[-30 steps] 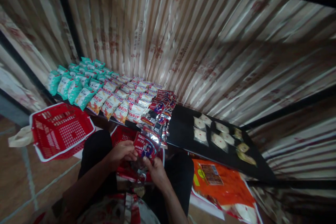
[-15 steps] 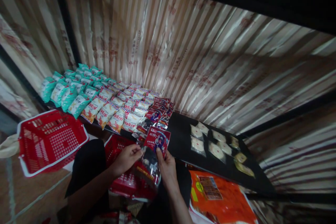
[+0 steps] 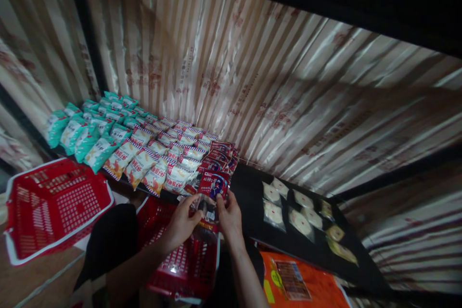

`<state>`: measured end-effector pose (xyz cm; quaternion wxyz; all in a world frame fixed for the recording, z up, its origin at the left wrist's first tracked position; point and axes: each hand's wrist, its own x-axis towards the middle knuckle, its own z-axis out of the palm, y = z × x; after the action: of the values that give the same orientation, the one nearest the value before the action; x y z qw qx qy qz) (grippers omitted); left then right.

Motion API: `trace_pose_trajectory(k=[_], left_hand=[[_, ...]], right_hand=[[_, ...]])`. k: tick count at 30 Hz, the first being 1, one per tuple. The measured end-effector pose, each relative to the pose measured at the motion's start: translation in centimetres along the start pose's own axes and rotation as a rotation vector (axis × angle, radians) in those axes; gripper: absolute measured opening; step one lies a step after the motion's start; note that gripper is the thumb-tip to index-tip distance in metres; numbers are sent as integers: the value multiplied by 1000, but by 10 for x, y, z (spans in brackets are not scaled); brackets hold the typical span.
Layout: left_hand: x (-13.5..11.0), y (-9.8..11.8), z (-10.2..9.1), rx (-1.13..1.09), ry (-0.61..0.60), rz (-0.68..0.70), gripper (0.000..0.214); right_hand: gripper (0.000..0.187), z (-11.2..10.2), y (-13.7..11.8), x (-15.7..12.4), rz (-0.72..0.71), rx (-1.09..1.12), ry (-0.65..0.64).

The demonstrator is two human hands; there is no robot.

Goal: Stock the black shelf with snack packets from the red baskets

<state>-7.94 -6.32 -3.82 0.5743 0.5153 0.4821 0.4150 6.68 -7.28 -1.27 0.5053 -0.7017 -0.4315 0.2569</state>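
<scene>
While the left hand (image 3: 182,224) and right hand (image 3: 229,216) both have fingers clamped on a dark red snack packet (image 3: 213,186), it sits right at the front edge of the black shelf (image 3: 249,192), at the end of the dark red row (image 3: 221,150). Red-and-white packets (image 3: 155,166) and teal ones (image 3: 84,130) crowd the left, with clear packs (image 3: 288,204) on the right. One red basket (image 3: 180,260) is under the wrists, another basket (image 3: 50,207) is beside it. The orange bag (image 3: 303,288) is cut off. The packet's print is blurry, maybe a cartoon figure.

- red snack packet (image 3: 213,186): glossy foil-like plastic (catching light)
- red basket (image 3: 54,207): hard perforated plastic
- shelf (image 3: 252,192): dark, matt
- backdrop (image 3: 270,91): shiny, crinkled sheet
</scene>
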Motion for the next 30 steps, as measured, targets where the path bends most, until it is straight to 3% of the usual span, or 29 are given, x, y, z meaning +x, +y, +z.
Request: trace_pose_trajectory(k=[3,8,17,30], left_hand=[[7,2,-1,95,55,113,36],[12,4,-2,133,60,158,30],[13,7,-1,245,32,221,37],[47,34,28,347,9,264,38]], right_hand=[[54,4,2,6,0,-20,16],[56,6,4,9,-25,-21,-4],[59,4,-3,15,-1,-11,-24],[59,-8,-2,42,-98,62,46]])
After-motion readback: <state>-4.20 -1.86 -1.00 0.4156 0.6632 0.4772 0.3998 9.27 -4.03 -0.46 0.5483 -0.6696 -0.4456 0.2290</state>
